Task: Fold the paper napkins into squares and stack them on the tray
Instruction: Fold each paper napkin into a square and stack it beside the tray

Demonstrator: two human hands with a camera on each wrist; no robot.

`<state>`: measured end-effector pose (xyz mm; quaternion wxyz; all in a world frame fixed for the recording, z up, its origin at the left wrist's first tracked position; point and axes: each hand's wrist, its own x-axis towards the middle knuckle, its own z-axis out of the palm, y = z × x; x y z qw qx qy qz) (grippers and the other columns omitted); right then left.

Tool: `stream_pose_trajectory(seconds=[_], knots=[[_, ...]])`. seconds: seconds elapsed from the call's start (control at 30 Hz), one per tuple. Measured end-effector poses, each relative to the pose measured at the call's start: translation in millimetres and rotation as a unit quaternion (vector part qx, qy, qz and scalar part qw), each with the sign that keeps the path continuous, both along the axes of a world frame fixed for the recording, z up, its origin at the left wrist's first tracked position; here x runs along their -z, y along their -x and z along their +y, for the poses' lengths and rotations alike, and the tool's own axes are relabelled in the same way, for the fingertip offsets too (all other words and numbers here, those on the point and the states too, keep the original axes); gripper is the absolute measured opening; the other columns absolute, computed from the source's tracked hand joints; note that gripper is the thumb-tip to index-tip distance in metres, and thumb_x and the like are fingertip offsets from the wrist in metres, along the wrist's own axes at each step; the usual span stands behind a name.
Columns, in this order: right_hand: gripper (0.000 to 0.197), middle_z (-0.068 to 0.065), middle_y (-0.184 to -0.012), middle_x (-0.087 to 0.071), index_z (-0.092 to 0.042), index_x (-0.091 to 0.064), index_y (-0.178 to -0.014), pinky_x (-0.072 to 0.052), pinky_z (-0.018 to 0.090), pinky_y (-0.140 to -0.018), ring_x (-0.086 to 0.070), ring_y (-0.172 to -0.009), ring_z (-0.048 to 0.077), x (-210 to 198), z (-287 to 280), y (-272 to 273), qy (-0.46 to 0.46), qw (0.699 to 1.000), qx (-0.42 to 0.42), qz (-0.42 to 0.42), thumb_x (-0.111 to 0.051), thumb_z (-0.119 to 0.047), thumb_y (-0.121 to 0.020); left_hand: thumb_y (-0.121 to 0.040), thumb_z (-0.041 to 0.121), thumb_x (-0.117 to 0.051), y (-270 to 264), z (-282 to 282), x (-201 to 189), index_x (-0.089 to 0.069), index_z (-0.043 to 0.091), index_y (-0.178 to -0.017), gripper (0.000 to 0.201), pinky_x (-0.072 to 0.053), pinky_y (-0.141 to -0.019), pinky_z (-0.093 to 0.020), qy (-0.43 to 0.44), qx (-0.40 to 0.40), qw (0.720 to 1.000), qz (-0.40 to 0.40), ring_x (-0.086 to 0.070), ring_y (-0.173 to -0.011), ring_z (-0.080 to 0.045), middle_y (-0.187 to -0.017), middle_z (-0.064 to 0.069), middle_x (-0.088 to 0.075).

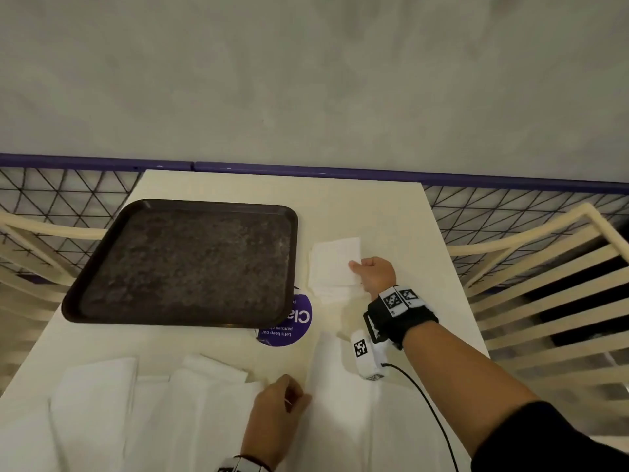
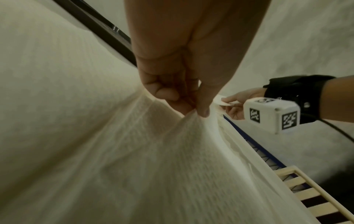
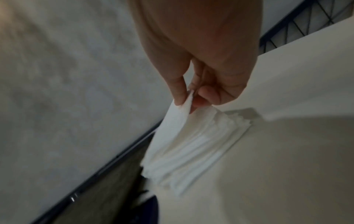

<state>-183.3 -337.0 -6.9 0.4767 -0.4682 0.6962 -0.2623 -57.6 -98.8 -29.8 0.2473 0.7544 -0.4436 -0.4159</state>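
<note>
A dark rectangular tray (image 1: 183, 264) lies at the table's left middle, and nothing lies on it. Just right of it sits a stack of folded white napkins (image 1: 332, 270) (image 3: 193, 145). My right hand (image 1: 357, 267) (image 3: 188, 98) pinches a corner of the top napkin (image 3: 170, 125) between thumb and fingers and lifts that edge off the stack. Near the front edge my left hand (image 1: 294, 400) (image 2: 199, 112) pinches a large unfolded napkin (image 1: 340, 386) (image 2: 153, 159), bunching it upward. Several more unfolded napkins (image 1: 102, 396) lie at the front left.
A round purple sticker (image 1: 292, 323) shows on the cream table (image 1: 391, 212) between tray and napkins. Cream slatted chairs (image 1: 544, 284) flank both sides. A black mesh railing with a purple bar (image 1: 306, 170) runs behind the table. A black cable (image 1: 429, 403) trails from my right wrist.
</note>
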Motion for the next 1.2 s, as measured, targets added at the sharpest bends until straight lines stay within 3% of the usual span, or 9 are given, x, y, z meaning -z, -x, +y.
stream_pose_trajectory(seconds=[0.1, 0.27, 0.47, 0.7, 0.8, 0.9, 1.03, 1.13, 1.2], knots=[[0.019, 0.009, -0.1, -0.058, -0.013, -0.051, -0.08, -0.038, 0.026, -0.077, -0.054, -0.092, 0.024, 4, 2, -2, 0.003, 0.995, -0.017, 0.095, -0.065, -0.024, -0.086, -0.09, 0.026, -0.059, -2, 3, -1, -0.054, 0.023, -0.082, 0.009, -0.042, -0.062, -0.007, 0.014, -0.002, 1.0, 0.002, -0.052, -0.074, -0.002, -0.081, 0.011, -0.058], [0.043, 0.015, -0.127, -0.04, -0.008, -0.046, -0.119, -0.042, 0.034, -0.087, -0.05, -0.11, 0.032, -1, 19, 4, 0.062, 0.992, -0.001, 0.107, -0.066, -0.022, -0.083, -0.095, 0.022, -0.05, -7, 8, -2, -0.051, 0.031, -0.084, 0.014, -0.038, -0.071, -0.007, 0.045, 0.043, 0.998, -0.001, -0.048, -0.079, -0.004, -0.084, 0.011, -0.049], [0.032, 0.008, -0.112, -0.046, -0.013, -0.048, -0.114, -0.039, 0.027, -0.084, -0.051, -0.103, 0.024, -12, 83, 24, 0.095, 0.991, -0.05, 0.081, -0.06, -0.028, -0.088, -0.091, 0.017, -0.057, -20, 13, -15, -0.066, 0.023, -0.084, 0.013, -0.045, -0.064, -0.01, 0.053, -0.042, 0.992, 0.111, -0.063, -0.08, -0.007, -0.086, 0.002, -0.069], [0.028, -0.001, -0.095, -0.063, -0.017, -0.062, -0.099, -0.045, 0.018, -0.07, -0.058, -0.079, 0.009, -15, 180, 38, -0.088, 0.977, -0.172, -0.094, -0.054, -0.043, -0.09, -0.087, 0.012, -0.061, -26, 27, -38, -0.074, 0.011, -0.087, 0.013, -0.054, -0.079, -0.032, 0.068, -0.124, 0.957, 0.252, -0.067, -0.082, -0.019, -0.086, -0.006, -0.074], [0.017, 0.001, -0.091, -0.061, -0.017, -0.063, -0.097, -0.046, 0.018, -0.065, -0.058, -0.076, 0.008, -10, 195, 36, -0.107, 0.971, -0.166, -0.137, -0.067, -0.029, -0.085, -0.083, 0.013, -0.067, -24, 32, -46, -0.072, 0.005, -0.081, 0.01, -0.052, -0.072, -0.03, 0.08, -0.125, 0.953, 0.266, -0.064, -0.075, -0.022, -0.081, -0.01, -0.072], [0.036, 0.007, -0.093, -0.059, -0.013, -0.055, -0.105, -0.045, 0.021, -0.062, -0.055, -0.07, 0.013, -7, 201, 35, -0.162, 0.959, -0.107, -0.206, -0.075, -0.023, -0.078, -0.077, 0.017, -0.074, -22, 38, -49, -0.062, -0.005, -0.077, 0.025, -0.047, -0.071, -0.037, 0.095, -0.12, 0.949, 0.274, -0.057, -0.071, -0.024, -0.077, -0.019, -0.063], [0.045, 0.015, -0.107, -0.067, -0.004, -0.051, -0.117, -0.054, 0.03, -0.077, -0.065, -0.086, 0.022, -12, 202, 40, -0.237, 0.917, -0.073, -0.313, -0.073, -0.008, -0.078, -0.078, 0.01, -0.07, -24, 45, -56, -0.058, -0.01, -0.086, 0.025, -0.053, -0.073, -0.041, 0.103, -0.137, 0.943, 0.285, -0.064, -0.073, -0.026, -0.084, -0.021, -0.069], [0.053, 0.011, -0.1, -0.063, -0.002, -0.062, -0.109, -0.048, 0.031, -0.082, -0.055, -0.089, 0.024, -19, 202, 45, -0.204, 0.939, -0.117, -0.252, -0.083, -0.023, -0.065, -0.081, 0.009, -0.068, -33, 51, -54, -0.06, -0.002, -0.081, 0.013, -0.053, -0.06, -0.03, 0.088, -0.158, 0.944, 0.276, -0.063, -0.069, -0.024, -0.075, -0.013, -0.069], [0.042, 0.01, -0.096, -0.063, 0.0, -0.064, -0.106, -0.045, 0.03, -0.08, -0.055, -0.087, 0.023, -24, 203, 49, -0.175, 0.95, -0.119, -0.228, -0.077, -0.022, -0.073, -0.083, 0.01, -0.067, -43, 55, -45, -0.06, 0.002, -0.078, 0.012, -0.052, -0.058, -0.028, 0.076, -0.165, 0.957, 0.225, -0.061, -0.069, -0.025, -0.071, -0.008, -0.068]])
